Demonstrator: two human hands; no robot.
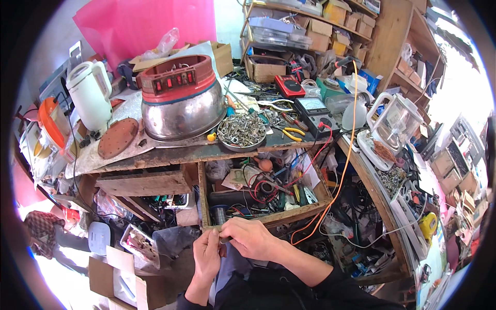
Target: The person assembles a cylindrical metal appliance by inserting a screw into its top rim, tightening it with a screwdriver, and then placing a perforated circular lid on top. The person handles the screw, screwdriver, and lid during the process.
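My left hand (207,254) and my right hand (251,238) meet low in the middle, just in front of the open drawer (289,213). Fingers of both are pinched together around a small piece, mostly hidden, that I cannot make out. Right beyond my fingertips, in the drawer's near left corner, stands a spool of thin silvery wire (220,215). Coiled red and black test leads (264,191), pliers and loose tools fill the drawer. A round tray of screws and small metal parts (242,130) sits on the bench above it.
On the bench stand a steel pot-shaped appliance with a red base (181,113), yellow-handled pliers (293,135) and an analog meter (313,108). An orange cord (353,139) hangs down past the drawer's right side. Lower left is an open cardboard box (111,279).
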